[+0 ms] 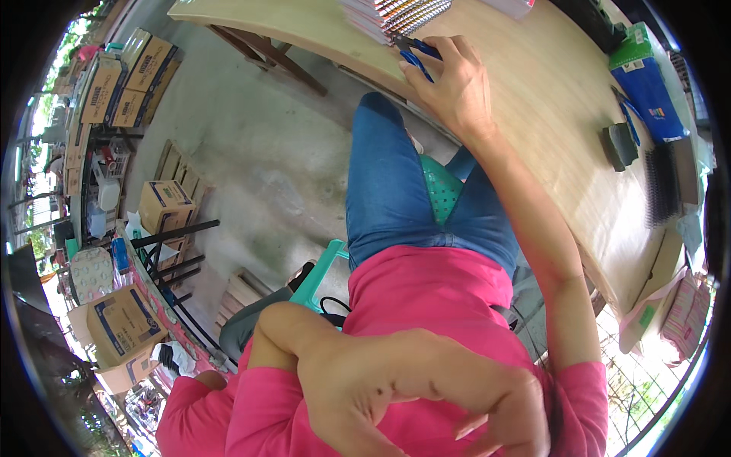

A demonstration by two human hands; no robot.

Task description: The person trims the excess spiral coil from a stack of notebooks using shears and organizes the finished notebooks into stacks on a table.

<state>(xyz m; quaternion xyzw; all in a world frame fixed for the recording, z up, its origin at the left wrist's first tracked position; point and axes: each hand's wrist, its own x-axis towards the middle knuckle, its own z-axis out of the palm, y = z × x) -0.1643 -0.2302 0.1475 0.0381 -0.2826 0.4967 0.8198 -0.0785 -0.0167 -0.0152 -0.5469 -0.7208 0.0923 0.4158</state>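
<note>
Blue-handled cutting pliers [412,58] are in my right hand [462,87], over the table edge at the top of the view. Their dark jaws touch or nearly touch the metal coil binding of a stack of spiral-bound notebooks [417,14]. How far the jaws are closed is too small to tell. My left hand [426,373] is raised very close to the camera. Its fingers bend in a loose curve with the thumb apart, and nothing shows between them. The lower edge cuts off part of that hand.
On the right of the wooden table [544,99] lie a second blue-handled tool [630,114], a dark block [619,147], a blue and green box [649,84] and a pile of black coils [662,186]. Cardboard boxes [122,327] stand at left. A green stool [320,278] is beside my legs.
</note>
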